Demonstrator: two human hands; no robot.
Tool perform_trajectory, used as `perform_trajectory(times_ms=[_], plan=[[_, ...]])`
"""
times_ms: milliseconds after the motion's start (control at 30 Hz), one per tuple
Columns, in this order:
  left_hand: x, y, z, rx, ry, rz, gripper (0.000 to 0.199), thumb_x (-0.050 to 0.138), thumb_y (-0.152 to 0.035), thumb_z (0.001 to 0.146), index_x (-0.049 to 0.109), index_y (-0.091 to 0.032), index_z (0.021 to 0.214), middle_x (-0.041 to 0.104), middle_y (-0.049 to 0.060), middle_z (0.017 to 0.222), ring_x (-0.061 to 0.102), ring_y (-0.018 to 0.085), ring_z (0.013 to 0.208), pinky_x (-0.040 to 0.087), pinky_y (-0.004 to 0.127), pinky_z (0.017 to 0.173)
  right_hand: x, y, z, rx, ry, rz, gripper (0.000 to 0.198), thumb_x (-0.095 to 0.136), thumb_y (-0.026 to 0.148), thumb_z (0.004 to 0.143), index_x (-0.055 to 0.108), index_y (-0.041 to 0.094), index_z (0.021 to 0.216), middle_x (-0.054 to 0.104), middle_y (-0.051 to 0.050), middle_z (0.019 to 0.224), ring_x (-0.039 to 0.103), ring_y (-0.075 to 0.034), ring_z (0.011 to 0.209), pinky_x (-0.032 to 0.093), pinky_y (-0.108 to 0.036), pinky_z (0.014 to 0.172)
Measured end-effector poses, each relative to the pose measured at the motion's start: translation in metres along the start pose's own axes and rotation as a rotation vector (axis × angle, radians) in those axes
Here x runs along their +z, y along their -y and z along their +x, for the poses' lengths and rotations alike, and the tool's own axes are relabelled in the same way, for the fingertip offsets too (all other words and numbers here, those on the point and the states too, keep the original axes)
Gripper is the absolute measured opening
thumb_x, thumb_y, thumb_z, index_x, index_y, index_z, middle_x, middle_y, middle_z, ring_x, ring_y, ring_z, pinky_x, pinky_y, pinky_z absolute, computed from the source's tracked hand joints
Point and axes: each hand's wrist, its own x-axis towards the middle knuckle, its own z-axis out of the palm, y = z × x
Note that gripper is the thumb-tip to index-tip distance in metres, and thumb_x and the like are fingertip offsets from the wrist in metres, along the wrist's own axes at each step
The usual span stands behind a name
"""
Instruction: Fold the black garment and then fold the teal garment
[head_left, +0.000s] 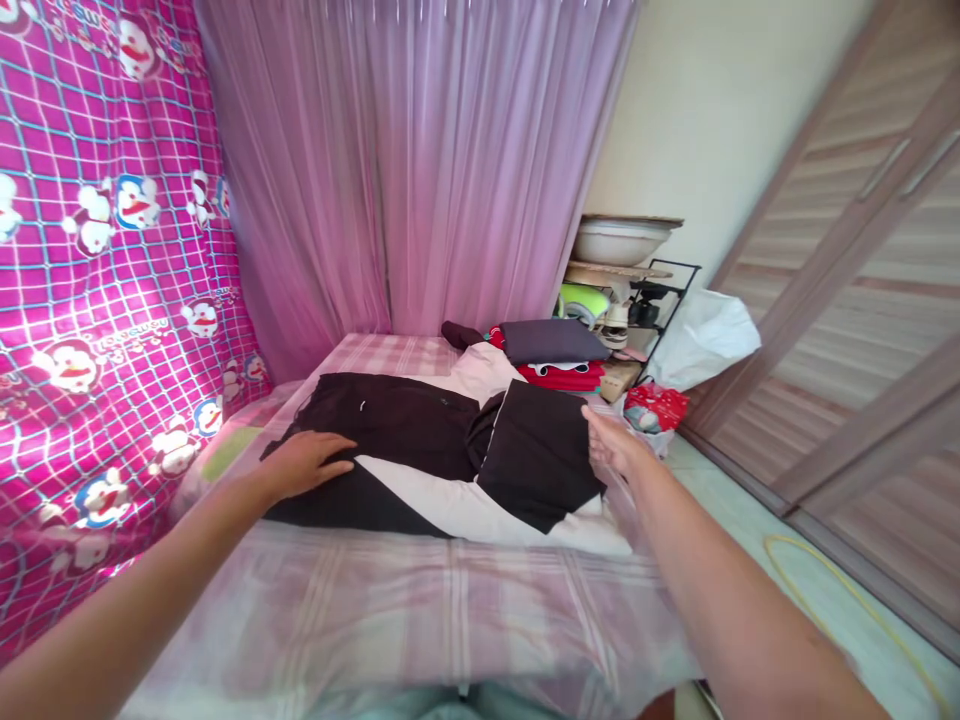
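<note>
My left hand (pixel 306 464) lies flat, fingers spread and open, on the near left part of a black-and-white fabric garment (pixel 442 455) spread across the far half of the bed with the pale pink checked sheet (pixel 420 610). My right hand (pixel 613 445) is at the garment's right edge, touching its black panel; its grip looks loosely curled at the cloth, but I cannot tell whether it is pinching the fabric. Beyond the garment, at the far right of the bed, sits a stack of folded clothes, dark grey over red (pixel 556 355). Pink sheer curtains (pixel 405 170) hang behind the bed, and a magenta cartoon-print cloth (pixel 97 260) covers the left wall.
</note>
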Motion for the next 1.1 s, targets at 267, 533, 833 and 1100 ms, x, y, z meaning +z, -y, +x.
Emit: perform_trajectory(times_ms=[267,533,833,1100], plan=[[0.004,0.010,-0.008,-0.062,-0.033,-0.093,0.053,0.033,-0.059,0.090,0.072,-0.024,0.099,0.075,0.005,0.099,0.067,0.024,0.094,0.049,0.033,0.087,-0.001,0.057,0.032,-0.258,0.149,0.491,0.053,0.073,0.024,0.063,0.061,0.029,0.115,0.075,-0.001,0.100,0.071,-0.024,0.092,0.055,-0.042,0.086],[0.024,0.003,0.002,-0.249,-0.036,-0.011,0.052,0.033,-0.058,0.088,0.071,-0.024,0.101,0.076,0.006,0.101,0.069,0.028,0.095,0.049,0.038,0.086,0.036,0.073,0.102,-0.377,-0.160,-0.085,0.067,0.067,0.027,0.075,0.047,0.012,0.138,0.061,-0.016,0.133,0.058,-0.028,0.121,0.042,-0.046,0.105],[0.037,0.008,0.005,-0.283,0.043,0.022,0.056,0.031,-0.059,0.087,0.069,-0.022,0.107,0.076,0.008,0.102,0.069,0.031,0.095,0.049,0.041,0.087,0.043,0.032,-0.028,-0.790,-0.101,-0.552,0.043,0.054,0.035,0.090,0.060,0.021,0.131,0.059,-0.011,0.136,0.054,-0.027,0.125,0.041,-0.044,0.108],[0.037,0.005,0.005,-0.300,0.071,-0.001,0.058,0.032,-0.062,0.085,0.069,-0.023,0.106,0.076,0.007,0.100,0.069,0.032,0.094,0.051,0.041,0.085,0.070,-0.054,-0.078,-0.958,0.045,-0.975,0.051,0.050,0.038,0.094,0.050,0.019,0.142,0.041,-0.017,0.152,0.036,-0.032,0.141,0.026,-0.060,0.113]])
